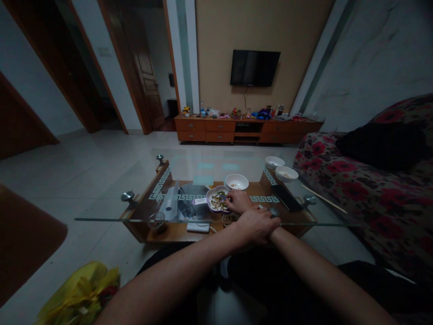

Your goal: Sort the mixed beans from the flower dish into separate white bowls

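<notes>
A purple-rimmed dish (216,201) of mixed beans or seeds sits on the glass coffee table (142,220). My right hand (238,201) reaches across to the dish's right edge, its fingers pinched together over the contents. What they pinch is too small to make out. My left hand (257,224) crosses over my right wrist with its back up and its fingers hidden. A small dish (230,219) with similar bits lies just left of it. A white bowl (237,182) stands behind the purple dish.
Two more white bowls (274,161) (286,173), a dark flat remote (287,197) and a thin stick (324,198) lie at the table's right. A floral sofa (355,180) is on the right and a yellow bag (81,293) is on the floor. A TV cabinet (219,131) stands against the far wall.
</notes>
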Motion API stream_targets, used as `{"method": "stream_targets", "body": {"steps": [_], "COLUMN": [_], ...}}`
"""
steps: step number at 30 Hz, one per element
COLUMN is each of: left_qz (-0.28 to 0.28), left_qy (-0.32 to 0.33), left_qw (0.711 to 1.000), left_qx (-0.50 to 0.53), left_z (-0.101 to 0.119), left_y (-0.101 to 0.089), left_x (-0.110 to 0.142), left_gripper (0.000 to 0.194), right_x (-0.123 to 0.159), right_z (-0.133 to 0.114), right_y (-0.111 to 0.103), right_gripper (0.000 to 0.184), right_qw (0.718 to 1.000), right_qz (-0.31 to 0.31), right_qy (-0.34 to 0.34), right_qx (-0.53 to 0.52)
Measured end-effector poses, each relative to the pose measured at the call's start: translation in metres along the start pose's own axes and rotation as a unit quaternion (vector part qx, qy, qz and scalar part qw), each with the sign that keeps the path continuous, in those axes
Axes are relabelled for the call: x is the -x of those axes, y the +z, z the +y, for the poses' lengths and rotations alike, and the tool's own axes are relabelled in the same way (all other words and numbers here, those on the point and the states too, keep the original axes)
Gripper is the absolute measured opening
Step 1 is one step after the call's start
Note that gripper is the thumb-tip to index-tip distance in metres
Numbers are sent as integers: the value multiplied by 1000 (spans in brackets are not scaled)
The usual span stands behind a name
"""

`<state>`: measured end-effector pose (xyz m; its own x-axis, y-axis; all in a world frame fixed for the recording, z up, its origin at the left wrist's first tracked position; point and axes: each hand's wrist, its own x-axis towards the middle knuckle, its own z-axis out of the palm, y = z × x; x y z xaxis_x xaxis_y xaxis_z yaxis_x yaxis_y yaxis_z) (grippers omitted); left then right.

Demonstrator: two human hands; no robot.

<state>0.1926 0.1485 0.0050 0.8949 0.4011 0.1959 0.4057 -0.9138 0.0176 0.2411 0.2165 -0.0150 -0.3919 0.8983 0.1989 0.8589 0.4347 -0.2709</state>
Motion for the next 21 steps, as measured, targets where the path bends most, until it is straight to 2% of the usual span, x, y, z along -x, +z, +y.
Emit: {"method": "stream_targets", "body": {"steps": [5, 10, 13, 18, 21], "left_qz": [43, 15, 12, 80, 126], "left_qy": [34, 48, 60, 93, 96], "left_qw": [998, 999, 998, 992, 987], "left_qx": [-17, -17, -20, -30, -34], "left_z": [2, 6, 6, 12, 17], "left_y": [2, -3, -1, 1, 4], "left_x": [-16, -39, -46, -36, -13], "left_gripper": [40, 40, 43, 33, 57], "right_x": [1, 3, 5, 7, 10], "right_z": [13, 31, 37, 55, 86], "right_y": [-21, -38, -40, -36, -32], "right_gripper": [33, 35, 34, 27, 25], "right_qw": [996, 988, 988, 986, 974], "right_qz": [51, 59, 65, 137, 188], "right_qy": [37, 117, 120, 95, 118], "right_qx": [58, 87, 77, 18, -50]}}
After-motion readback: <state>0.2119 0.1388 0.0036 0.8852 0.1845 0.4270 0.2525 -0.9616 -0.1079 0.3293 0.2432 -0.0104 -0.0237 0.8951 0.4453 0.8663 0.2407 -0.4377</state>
